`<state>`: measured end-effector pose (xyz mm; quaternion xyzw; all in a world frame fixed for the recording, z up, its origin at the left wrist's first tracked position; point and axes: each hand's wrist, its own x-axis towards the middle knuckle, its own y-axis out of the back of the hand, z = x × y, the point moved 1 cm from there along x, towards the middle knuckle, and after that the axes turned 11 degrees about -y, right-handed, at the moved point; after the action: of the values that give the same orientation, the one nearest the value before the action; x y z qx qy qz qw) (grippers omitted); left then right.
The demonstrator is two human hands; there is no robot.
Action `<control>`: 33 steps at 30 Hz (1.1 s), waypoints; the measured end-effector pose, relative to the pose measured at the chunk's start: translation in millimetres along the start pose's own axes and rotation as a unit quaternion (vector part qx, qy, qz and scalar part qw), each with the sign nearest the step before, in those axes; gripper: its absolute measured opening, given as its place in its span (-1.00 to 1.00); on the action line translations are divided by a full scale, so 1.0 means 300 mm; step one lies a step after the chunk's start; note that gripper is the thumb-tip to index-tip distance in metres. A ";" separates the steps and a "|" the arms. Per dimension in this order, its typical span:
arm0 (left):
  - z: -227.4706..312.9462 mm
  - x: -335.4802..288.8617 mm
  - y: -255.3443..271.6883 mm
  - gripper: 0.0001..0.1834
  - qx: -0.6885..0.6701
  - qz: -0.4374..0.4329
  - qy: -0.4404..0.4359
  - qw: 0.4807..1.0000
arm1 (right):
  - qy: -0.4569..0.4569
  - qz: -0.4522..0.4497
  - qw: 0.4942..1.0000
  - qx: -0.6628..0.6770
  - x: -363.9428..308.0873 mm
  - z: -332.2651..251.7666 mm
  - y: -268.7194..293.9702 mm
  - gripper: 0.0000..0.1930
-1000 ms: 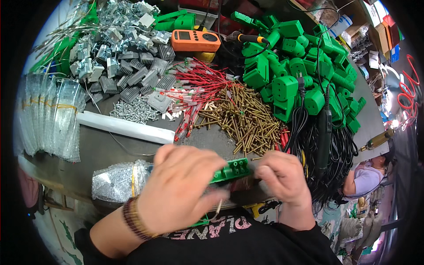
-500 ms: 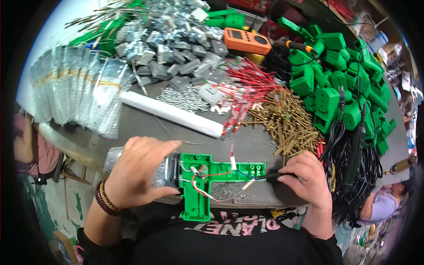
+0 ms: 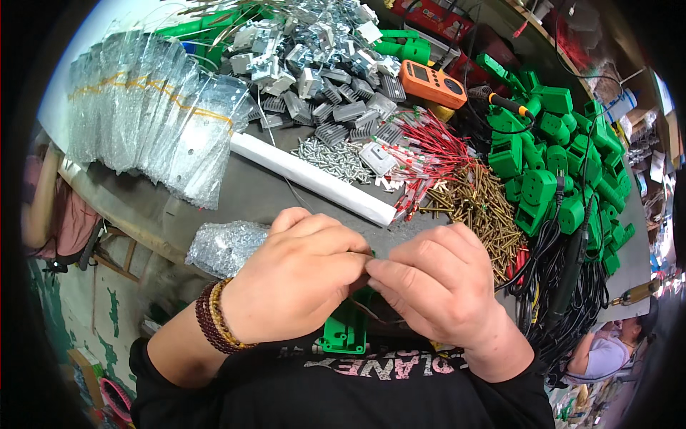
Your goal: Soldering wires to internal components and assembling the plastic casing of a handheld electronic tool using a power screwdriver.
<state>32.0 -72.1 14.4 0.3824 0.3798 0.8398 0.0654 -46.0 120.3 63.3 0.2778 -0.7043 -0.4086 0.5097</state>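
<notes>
My left hand and my right hand meet in front of me, fingertips pinched together. What they pinch is small and hidden by the fingers. Below them lies an open green plastic housing, mostly covered by my hands; its lower end, with screw posts, shows near my shirt. A thin strand of wire shows under my right fingers, too covered to follow. Beside my left wrist rests a bubble-wrapped part, sticking out from behind the hand.
A white bar lies beyond my hands. Behind it are bubble bags, grey finned blocks, screws, red wires and brass pins. An orange multimeter, green housings and black cables are right. Another person sits lower right.
Both hands have come together over the housing; the left left the bubble-wrapped part and the right moved left from the black cable's far side. The view has shifted slightly, and the housing's wires are now hidden.
</notes>
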 end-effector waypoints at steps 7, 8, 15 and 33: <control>0.003 0.021 -0.025 -0.82 0.018 0.039 0.027 0.999 | -0.118 -0.057 0.988 0.087 -0.009 0.016 0.006 -0.83; 0.003 0.027 -0.027 -0.83 0.026 0.041 0.033 0.998 | -0.137 -0.067 0.983 0.099 -0.008 0.018 0.012 -0.84; -0.028 0.044 0.036 -0.52 -0.043 0.020 0.102 0.994 | -0.281 0.031 0.954 0.105 -0.027 0.157 0.200 -0.89; -0.065 0.112 0.154 -0.93 0.012 0.042 0.061 0.997 | -0.247 0.280 0.914 0.156 0.062 0.763 0.277 -0.72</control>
<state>3.4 -102.6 58.1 0.3465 0.3762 0.8593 0.0019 -266.1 214.7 110.2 0.0354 -0.9116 -0.1892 0.3632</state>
